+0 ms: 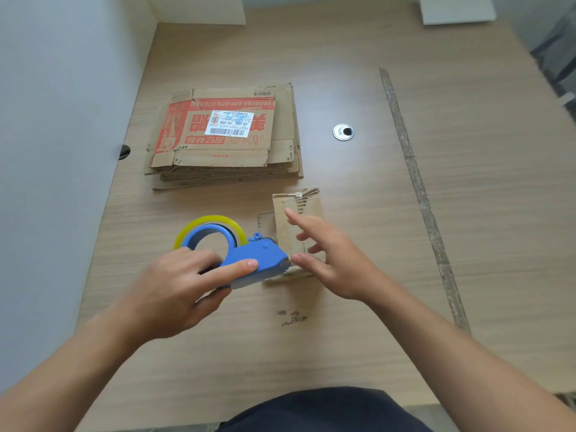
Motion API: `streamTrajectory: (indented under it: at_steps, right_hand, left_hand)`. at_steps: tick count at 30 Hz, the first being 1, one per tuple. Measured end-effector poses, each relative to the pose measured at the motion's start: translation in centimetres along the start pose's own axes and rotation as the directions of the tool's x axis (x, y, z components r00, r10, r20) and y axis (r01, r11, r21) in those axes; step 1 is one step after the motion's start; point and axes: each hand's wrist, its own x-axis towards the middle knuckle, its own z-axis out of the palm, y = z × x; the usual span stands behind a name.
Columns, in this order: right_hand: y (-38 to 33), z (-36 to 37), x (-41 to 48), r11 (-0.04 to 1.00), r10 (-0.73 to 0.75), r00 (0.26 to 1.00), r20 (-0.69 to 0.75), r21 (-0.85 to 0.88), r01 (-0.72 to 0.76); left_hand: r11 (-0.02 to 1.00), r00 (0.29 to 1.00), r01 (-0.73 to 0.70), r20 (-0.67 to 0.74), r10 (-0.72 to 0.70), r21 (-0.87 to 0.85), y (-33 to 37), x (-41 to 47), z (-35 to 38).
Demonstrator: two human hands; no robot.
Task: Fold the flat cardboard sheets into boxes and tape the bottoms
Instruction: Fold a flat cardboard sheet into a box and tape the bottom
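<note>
A small brown cardboard box (288, 226) stands on the wooden table (358, 73) in front of me. My left hand (184, 288) grips a blue tape dispenser (249, 260) with a yellow-edged tape roll (212, 224), its front end against the box's near left corner. My right hand (330, 257) rests on the box with fingers spread and straight, thumb beside the dispenser's tip. Farther back lies a stack of flat cardboard sheets (227, 141); the top one has red print and a white shipping label.
A long strip of worn tape (417, 182) runs across the table on the right. A round metal cable grommet (343, 131) sits right of the stack. A white wall borders the table's left side. Small scuff marks (291, 318) lie near my right wrist.
</note>
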Motion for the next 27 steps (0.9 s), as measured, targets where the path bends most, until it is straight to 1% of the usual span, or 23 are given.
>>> streamTrajectory:
  at_steps: [3,5,9,14,17,20,23,25,27]
  right_hand:
    - [-0.1,-0.3,0.3,0.988,0.092,0.995,-0.03,0.127,-0.088]
    - [-0.2,-0.8,0.6,0.985,0.112,0.994,-0.016,0.132,-0.109]
    - [-0.4,-0.8,1.1,0.996,0.062,0.998,-0.012,0.061,-0.061]
    - [-0.4,-0.6,0.7,0.995,0.03,0.996,-0.08,0.102,-0.021]
    - [-0.4,-1.0,0.0,0.994,0.043,0.996,-0.082,0.102,-0.034]
    - [0.1,-1.4,-0.7,0.991,0.111,0.991,-0.076,0.086,-0.105]
    - [0.4,-2.2,-1.7,0.975,0.196,0.977,-0.085,0.123,-0.185]
    - [0.7,-2.5,-2.2,0.965,0.239,0.969,-0.068,0.128,-0.229]
    - [0.9,-2.8,-2.7,0.951,0.279,0.956,-0.09,0.163,-0.262]
  left_hand:
    - [1.0,1.0,0.0,0.009,0.0,-0.004,0.2,0.1,-0.7]
    - [1.0,1.0,-0.015,0.025,0.015,-0.011,0.6,0.1,-1.0]
    - [0.999,0.998,-0.033,0.06,0.036,-0.043,1.3,0.3,-1.3]
    - [0.997,0.998,-0.019,0.062,0.023,-0.076,1.8,0.6,-1.3]
    - [0.986,0.995,0.052,0.091,-0.038,-0.161,1.8,0.4,-1.3]
    - [0.956,0.98,0.151,0.164,-0.112,-0.253,1.9,0.4,-1.7]
    - [0.908,0.956,0.262,0.22,-0.196,-0.328,2.0,0.8,-2.4]
    - [0.873,0.935,0.317,0.278,-0.222,-0.37,1.9,1.4,-2.6]
    - [0.844,0.909,0.367,0.341,-0.237,-0.392,1.5,1.8,-2.9]
